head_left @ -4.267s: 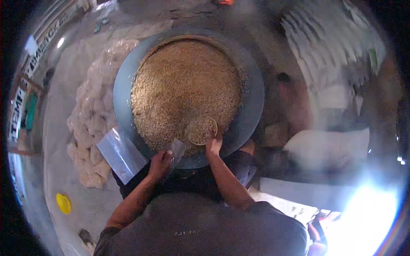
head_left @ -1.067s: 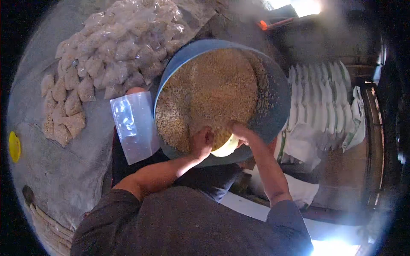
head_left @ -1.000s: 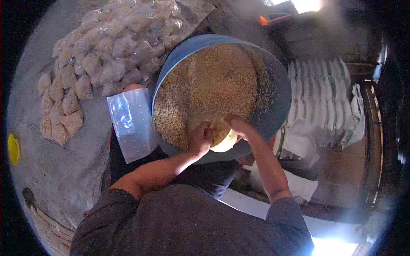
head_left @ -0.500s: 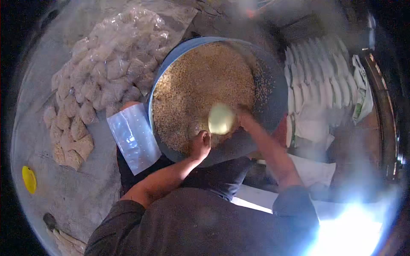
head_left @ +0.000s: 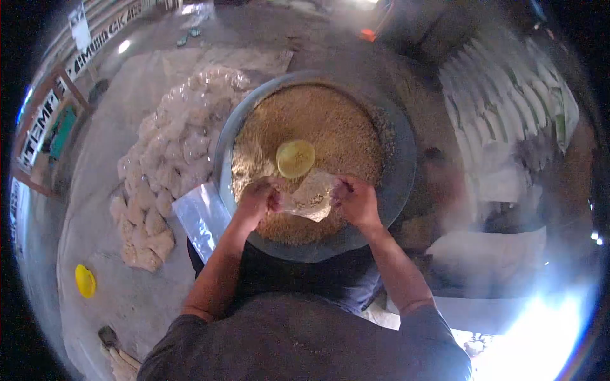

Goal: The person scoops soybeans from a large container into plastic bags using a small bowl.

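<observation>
A blue-grey tub (head_left: 398,159) holds a wide heap of pale grain (head_left: 318,114). Over its near part, a clear plastic bag (head_left: 314,195) with grain inside is stretched between my hands. My left hand (head_left: 259,198) pinches the bag's left side, and my right hand (head_left: 357,200) grips its right side. Just beyond the bag, a yellowish bowl (head_left: 295,159) rests on the grain, touched by neither hand. A stack of flat, empty clear bags (head_left: 203,219) lies on my left thigh beside the tub.
Many filled clear bags (head_left: 152,216) are piled on the floor sheet at the left. A yellow object (head_left: 85,280) lies nearer on that side. White packed sacks (head_left: 508,95) stand in rows at the right. An orange item (head_left: 368,35) is at the back.
The bowl has left my right hand and now sits on the grain, farther left. My right hand has taken hold of the bag that my left hand holds. The camera view has also shifted.
</observation>
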{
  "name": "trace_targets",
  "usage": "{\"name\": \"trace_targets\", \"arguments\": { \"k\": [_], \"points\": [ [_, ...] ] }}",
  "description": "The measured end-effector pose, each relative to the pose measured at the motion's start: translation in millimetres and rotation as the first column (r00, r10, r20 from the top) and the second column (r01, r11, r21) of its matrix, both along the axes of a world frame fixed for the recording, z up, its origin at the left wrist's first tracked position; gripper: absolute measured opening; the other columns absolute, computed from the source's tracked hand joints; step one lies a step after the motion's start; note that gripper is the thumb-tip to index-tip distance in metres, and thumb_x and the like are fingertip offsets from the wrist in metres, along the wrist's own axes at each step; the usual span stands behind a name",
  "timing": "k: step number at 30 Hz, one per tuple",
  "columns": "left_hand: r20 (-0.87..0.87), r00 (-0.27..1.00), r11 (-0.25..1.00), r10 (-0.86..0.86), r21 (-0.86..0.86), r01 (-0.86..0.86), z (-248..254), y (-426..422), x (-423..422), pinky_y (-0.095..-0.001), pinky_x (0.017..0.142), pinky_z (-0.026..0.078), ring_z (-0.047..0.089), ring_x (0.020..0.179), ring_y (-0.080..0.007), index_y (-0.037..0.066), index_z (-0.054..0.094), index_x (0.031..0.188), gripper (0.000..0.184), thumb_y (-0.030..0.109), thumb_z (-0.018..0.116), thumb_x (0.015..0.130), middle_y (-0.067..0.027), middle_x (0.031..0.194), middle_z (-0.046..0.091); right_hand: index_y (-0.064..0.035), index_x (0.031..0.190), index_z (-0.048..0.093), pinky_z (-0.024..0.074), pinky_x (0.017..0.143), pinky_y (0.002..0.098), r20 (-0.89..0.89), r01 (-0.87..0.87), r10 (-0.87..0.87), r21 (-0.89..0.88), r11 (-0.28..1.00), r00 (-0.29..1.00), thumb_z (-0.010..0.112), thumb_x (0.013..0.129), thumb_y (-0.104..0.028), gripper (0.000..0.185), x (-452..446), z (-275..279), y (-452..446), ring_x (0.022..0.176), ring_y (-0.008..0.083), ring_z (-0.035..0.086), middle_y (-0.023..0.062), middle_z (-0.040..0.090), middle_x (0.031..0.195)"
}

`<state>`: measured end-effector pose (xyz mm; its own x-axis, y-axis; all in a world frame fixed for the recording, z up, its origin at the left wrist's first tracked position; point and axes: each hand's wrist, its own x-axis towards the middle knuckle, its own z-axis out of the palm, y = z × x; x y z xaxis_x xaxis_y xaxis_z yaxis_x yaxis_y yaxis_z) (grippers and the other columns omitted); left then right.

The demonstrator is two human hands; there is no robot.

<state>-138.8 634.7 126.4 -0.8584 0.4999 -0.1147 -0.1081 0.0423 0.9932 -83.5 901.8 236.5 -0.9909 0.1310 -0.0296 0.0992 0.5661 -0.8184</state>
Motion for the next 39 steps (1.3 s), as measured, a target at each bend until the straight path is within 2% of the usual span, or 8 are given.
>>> {"name": "trace_targets", "arguments": {
  "k": [4,10,12,17,21,29,33,39],
  "points": [
    [-0.775,0.632,0.891,-0.009,-0.293,-0.346,64.0,36.3,1.2,-0.0379,0.100,0.051,0.059,0.122,-0.0244,0.002,0.045,0.143,0.067,0.013,0.078,0.085,-0.0167,0.134,0.060,0.0023,0.122,0.063,0.0564,0.080,0.0347,-0.140,-0.054,-0.019,-0.502,0.863,0.990,0.060,0.095,-0.004,0.028,12.1,68.9,-4.9,0.089,0.0187,0.068,0.0085,0.069,0.100],
    [-0.364,0.888,0.959,0.280,0.151,-0.241,114.2,122.4,5.2,-0.0254,0.073,0.055,0.068,0.082,-0.0111,0.004,0.070,0.105,0.020,0.012,0.078,0.088,-0.0053,0.096,0.073,-0.0037,0.142,0.045,0.0459,0.103,0.0390,-0.459,0.072,-0.652,-0.783,0.618,0.603,0.068,0.096,-0.025,0.056,-5.0,-31.2,-11.7,0.115,0.0209,0.057,0.0077,0.058,0.126],
    [-0.333,0.876,0.936,0.348,0.182,-0.302,112.5,129.4,10.0,-0.0231,0.066,0.055,0.067,0.078,-0.0093,0.003,0.071,0.103,0.019,0.016,0.076,0.091,-0.0031,0.088,0.073,-0.0053,0.145,0.042,0.0497,0.100,0.0425,0.072,0.046,-0.052,-0.921,-0.387,0.996,0.065,0.098,-0.023,0.055,0.9,-70.6,-4.4,0.118,0.0251,0.059,0.0101,0.059,0.130],
    [-0.171,0.866,0.852,0.470,0.345,-0.395,91.3,109.3,22.1,-0.0257,0.062,0.056,0.068,0.078,-0.0122,-0.002,0.065,0.117,0.023,0.013,0.061,0.100,-0.0100,0.100,0.072,-0.0086,0.145,0.042,0.0535,0.099,0.0428,0.020,0.075,-0.277,-0.979,0.188,0.961,0.062,0.099,-0.035,0.056,30.7,-26.5,-21.0,0.117,0.0267,0.063,0.0113,0.058,0.134],
    [-0.856,0.506,0.942,0.107,-0.076,-0.328,100.8,83.7,23.1,-0.0301,0.059,0.054,0.067,0.069,-0.0149,0.001,0.065,0.118,0.022,0.007,0.059,0.098,-0.0108,0.087,0.072,-0.0123,0.150,0.035,0.0511,0.102,0.0460,-0.050,0.005,0.164,-0.947,-0.320,0.985,0.061,0.086,-0.067,0.088,10.5,-71.4,-1.7,0.120,0.0287,0.060,0.0099,0.052,0.143],
    [-0.663,0.737,0.860,-0.133,-0.446,-0.246,116.8,80.1,19.8,-0.0299,0.086,0.053,0.068,0.096,-0.0160,-0.001,0.067,0.114,0.019,0.009,0.059,0.100,-0.0111,0.106,0.073,-0.0077,0.152,0.035,0.0362,0.115,0.0484,-0.133,-0.083,0.158,-0.954,-0.288,0.979,0.044,0.077,-0.086,0.109,18.6,-69.3,-13.7,0.136,0.0283,0.048,0.0114,0.047,0.151],
    [-0.553,0.753,0.934,0.356,0.204,-0.292,107.2,104.4,42.4,-0.0321,0.065,0.053,0.069,0.084,-0.0159,0.002,0.068,0.109,0.023,0.021,0.065,0.098,-0.0057,0.095,0.073,-0.0057,0.145,0.044,0.0464,0.107,0.0461,-0.035,0.010,0.117,-0.932,-0.363,0.993,0.057,0.085,-0.072,0.090,25.8,-72.7,-30.6,0.125,0.0284,0.058,0.0116,0.058,0.140],
    [-0.172,0.927,0.929,0.332,0.233,-0.289,149.6,81.4,54.6,-0.0278,0.081,0.054,0.067,0.096,-0.0155,-0.002,0.066,0.111,0.027,0.021,0.054,0.105,-0.0114,0.108,0.070,-0.0040,0.153,0.027,0.0330,0.117,0.0464,-0.184,-0.185,-0.012,-0.977,-0.105,0.983,0.060,0.089,-0.066,0.095,26.0,-28.7,-30.4,0.138,0.0277,0.043,0.0133,0.040,0.153]
  ]
}}
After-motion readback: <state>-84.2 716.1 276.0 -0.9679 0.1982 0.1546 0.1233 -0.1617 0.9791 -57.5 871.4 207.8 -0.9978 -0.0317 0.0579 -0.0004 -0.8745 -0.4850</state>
